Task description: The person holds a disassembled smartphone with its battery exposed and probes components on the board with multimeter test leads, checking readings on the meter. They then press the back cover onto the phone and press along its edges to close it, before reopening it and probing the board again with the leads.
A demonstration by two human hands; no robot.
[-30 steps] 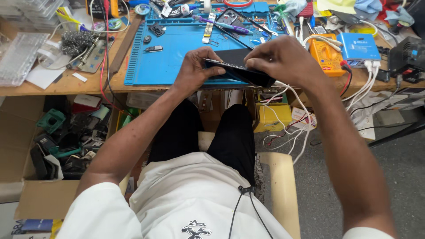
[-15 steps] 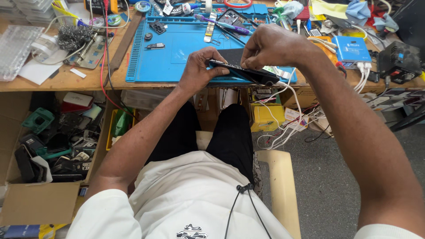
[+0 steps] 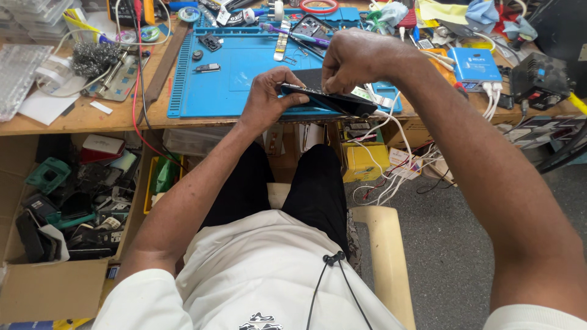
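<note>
Head view: my left hand (image 3: 266, 98) is wrapped around the near end of a black phone (image 3: 327, 98), fingers curled shut on its edge. That keeps it tilted up over the front edge of the blue work mat (image 3: 238, 67) so I can look along its side. My right hand (image 3: 358, 58) comes down from above, fingertips pinched tight onto the phone's top edge near the middle. I can't tell whether a pick or small tool sits in that pinch.

The phone hangs just above the bench's front edge, not lying flat. The far end points to the right, close to the white cables (image 3: 391, 153) that drop off the bench.

Purple-handled tool (image 3: 293, 30) and a small metal strip (image 3: 281, 46) lie toward the back edge of the mat, within reach and well apart from the phone. Blue box (image 3: 474, 64) sits near the right edge of the bench. Cardboard box of old phone parts (image 3: 67, 208) is on the floor under the left side.
</note>
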